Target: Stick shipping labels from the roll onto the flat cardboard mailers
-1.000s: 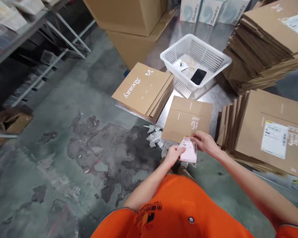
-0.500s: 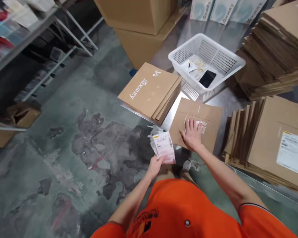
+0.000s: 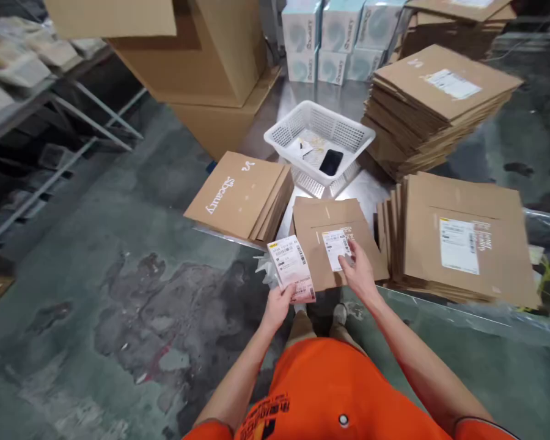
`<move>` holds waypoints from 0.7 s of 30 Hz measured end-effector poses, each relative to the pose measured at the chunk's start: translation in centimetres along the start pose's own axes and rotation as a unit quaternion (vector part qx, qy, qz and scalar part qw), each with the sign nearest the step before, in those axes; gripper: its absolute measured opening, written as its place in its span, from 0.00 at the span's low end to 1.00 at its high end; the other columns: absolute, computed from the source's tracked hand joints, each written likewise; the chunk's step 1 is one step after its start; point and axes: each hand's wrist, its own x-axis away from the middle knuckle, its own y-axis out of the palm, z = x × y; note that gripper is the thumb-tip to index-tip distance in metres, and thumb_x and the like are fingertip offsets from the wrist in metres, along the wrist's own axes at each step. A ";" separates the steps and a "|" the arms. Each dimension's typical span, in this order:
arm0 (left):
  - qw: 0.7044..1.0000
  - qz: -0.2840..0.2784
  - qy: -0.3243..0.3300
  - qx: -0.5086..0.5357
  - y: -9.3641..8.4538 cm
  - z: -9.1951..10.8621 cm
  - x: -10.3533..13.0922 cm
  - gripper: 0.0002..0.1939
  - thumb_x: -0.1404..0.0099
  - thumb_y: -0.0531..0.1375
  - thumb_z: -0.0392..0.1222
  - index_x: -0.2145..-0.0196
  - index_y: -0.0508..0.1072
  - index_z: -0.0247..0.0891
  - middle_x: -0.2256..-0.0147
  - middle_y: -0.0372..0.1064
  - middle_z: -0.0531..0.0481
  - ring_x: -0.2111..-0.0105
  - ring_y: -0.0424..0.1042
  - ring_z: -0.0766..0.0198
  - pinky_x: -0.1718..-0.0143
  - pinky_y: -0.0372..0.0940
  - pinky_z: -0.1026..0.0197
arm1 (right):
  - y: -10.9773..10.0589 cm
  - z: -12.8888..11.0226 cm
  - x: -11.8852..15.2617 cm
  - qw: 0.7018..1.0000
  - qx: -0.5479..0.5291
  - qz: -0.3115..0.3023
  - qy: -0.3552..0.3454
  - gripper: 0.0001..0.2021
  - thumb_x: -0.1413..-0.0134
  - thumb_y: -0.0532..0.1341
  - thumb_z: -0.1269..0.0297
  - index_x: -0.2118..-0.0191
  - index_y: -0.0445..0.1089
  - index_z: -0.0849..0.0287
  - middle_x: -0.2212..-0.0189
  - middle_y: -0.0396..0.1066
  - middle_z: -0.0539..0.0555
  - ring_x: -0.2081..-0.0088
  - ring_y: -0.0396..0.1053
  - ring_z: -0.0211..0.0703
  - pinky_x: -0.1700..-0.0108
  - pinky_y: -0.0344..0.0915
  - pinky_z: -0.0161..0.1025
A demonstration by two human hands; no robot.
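My left hand [image 3: 277, 307] is closed on the lower edge of a few printed shipping labels [image 3: 290, 264], thumb on top. The labels overlap the left edge of a flat folded cardboard box [image 3: 319, 219] lying at the table's near edge. Another white shipping label [image 3: 332, 249] lies flat on that box, partly covering its white print. My right hand [image 3: 360, 272] is over the box's right part, its thumb and fingers apart, by the right edge of that label. Whether its fingertips touch the label, I cannot tell.
Left of the box is a stack of flat boxes [image 3: 238, 190]; labelled stacks of flat boxes [image 3: 504, 244] [image 3: 440, 79] stand to the right. Behind it, a white basket [image 3: 279, 137] holds a phone [image 3: 331, 162]. Large cartons [image 3: 229, 49] and small white-blue boxes [image 3: 300, 33] stand farther back.
My right hand has drawn back toward the lower right from lying flat on the box, and a label now shows there. The view has turned to the right; my left hand still holds its labels.
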 end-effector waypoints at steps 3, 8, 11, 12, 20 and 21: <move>0.999 -0.016 -0.026 0.015 1.9 0.0 0.2 0.18 0.47 0.66 0.50 0.63 0.80 0.34 0.60 0.79 0.43 0.56 0.75 0.48 0.49 0.67 0.49 | -1.2 1.2 -1.1 0.994 0.090 0.026 0.063 0.32 0.45 0.54 0.57 0.37 0.53 0.69 0.37 0.53 0.73 0.36 0.49 0.64 0.40 0.53 0.59; 0.994 -0.040 -0.091 0.039 4.0 -1.2 -0.1 0.16 0.49 0.68 0.49 0.66 0.79 0.34 0.65 0.79 0.43 0.59 0.77 0.50 0.51 0.68 0.49 | -3.2 2.3 -3.3 0.977 0.177 0.011 0.121 0.31 0.44 0.55 0.55 0.39 0.57 0.70 0.44 0.61 0.76 0.42 0.56 0.70 0.46 0.56 0.62; 0.994 0.006 -0.103 0.032 3.5 -1.5 0.4 0.17 0.50 0.69 0.49 0.68 0.79 0.33 0.67 0.79 0.42 0.60 0.77 0.49 0.52 0.69 0.48 | -4.6 -0.7 -2.9 0.987 0.148 0.006 0.053 0.28 0.42 0.53 0.57 0.39 0.58 0.68 0.50 0.67 0.72 0.47 0.62 0.64 0.47 0.59 0.58; 0.994 0.029 -0.102 0.034 3.3 -1.3 0.8 0.19 0.51 0.69 0.50 0.67 0.78 0.32 0.67 0.79 0.41 0.60 0.77 0.48 0.53 0.69 0.47 | -5.6 -1.9 -2.5 0.991 0.134 0.010 0.008 0.28 0.41 0.52 0.57 0.38 0.57 0.68 0.49 0.66 0.71 0.47 0.62 0.63 0.46 0.59 0.56; 0.987 -0.141 0.080 0.022 13.8 7.8 2.6 0.21 0.44 0.64 0.54 0.60 0.78 0.34 0.59 0.78 0.43 0.56 0.75 0.51 0.50 0.67 0.51 | -24.2 4.8 -0.1 0.979 0.104 0.174 -0.030 0.35 0.40 0.51 0.48 0.33 0.50 0.62 0.38 0.57 0.64 0.39 0.56 0.58 0.39 0.55 0.52; 0.978 -0.188 0.087 -0.012 16.5 8.7 2.7 0.20 0.43 0.63 0.52 0.60 0.79 0.34 0.61 0.79 0.44 0.57 0.75 0.51 0.51 0.68 0.51 | -26.1 7.6 0.0 0.976 0.116 0.186 -0.009 0.34 0.40 0.51 0.49 0.34 0.52 0.63 0.39 0.58 0.65 0.39 0.57 0.58 0.38 0.55 0.52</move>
